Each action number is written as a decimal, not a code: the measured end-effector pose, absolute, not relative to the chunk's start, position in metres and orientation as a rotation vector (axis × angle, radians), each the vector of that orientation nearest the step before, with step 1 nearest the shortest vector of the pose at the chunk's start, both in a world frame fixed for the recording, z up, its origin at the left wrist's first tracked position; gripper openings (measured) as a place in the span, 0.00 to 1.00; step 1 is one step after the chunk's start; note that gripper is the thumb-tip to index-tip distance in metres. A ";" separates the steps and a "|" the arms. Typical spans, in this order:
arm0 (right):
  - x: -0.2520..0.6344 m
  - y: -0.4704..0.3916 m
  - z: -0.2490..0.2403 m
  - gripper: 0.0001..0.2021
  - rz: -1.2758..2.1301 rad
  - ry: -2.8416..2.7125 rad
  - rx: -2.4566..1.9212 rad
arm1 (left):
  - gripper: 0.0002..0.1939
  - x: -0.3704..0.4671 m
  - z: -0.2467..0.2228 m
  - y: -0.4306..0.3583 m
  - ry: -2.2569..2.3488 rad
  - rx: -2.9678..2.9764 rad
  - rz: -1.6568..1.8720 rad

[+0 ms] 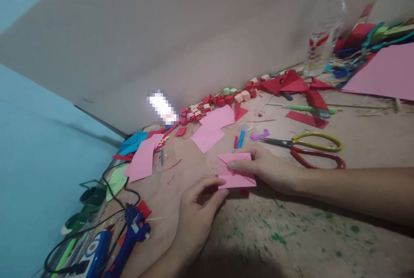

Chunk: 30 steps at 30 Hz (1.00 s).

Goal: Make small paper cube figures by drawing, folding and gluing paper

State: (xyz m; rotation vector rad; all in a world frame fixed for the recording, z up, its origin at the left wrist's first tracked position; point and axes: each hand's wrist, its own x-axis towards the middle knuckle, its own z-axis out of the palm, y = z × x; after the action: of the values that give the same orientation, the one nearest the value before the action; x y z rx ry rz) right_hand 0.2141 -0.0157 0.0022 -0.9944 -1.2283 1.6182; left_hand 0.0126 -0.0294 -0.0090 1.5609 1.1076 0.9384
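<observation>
A small folded piece of pink paper [234, 181] is held just above the table between both hands. Crease lines run across it, with flaps meeting near its middle. My left hand [199, 209] pinches its lower left corner between thumb and fingers. From the right, my right hand [265, 165] grips it, the thumb lying on top and the fingers mostly hidden behind. Scissors [286, 143] with one yellow and one red handle lie just beyond my right hand. Past the folded paper are a blue pen-like stick [241, 136] and loose pink paper sheets [208, 135].
Small red and pink paper cubes [203, 106] line the wall. A clear bottle [320, 45] stands at the back right near a large pink sheet [384, 73]. At the left lie a blue glue gun [132, 230] with a black cord and more pink paper [142, 159].
</observation>
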 end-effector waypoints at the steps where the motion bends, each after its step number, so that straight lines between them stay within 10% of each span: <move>1: 0.214 -0.016 0.001 0.09 1.628 -1.230 -0.991 | 0.05 0.013 -0.009 -0.029 1.103 1.560 0.938; 30: 0.217 -0.011 -0.004 0.09 1.631 -1.458 -1.036 | 0.11 0.012 -0.007 -0.024 1.135 1.388 0.988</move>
State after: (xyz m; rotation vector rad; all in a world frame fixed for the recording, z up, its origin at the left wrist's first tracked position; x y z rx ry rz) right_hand 0.2171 -0.0106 -0.0039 -1.0363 -1.4581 1.6315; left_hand 0.0123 -0.0237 -0.0072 1.3885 1.1352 0.9875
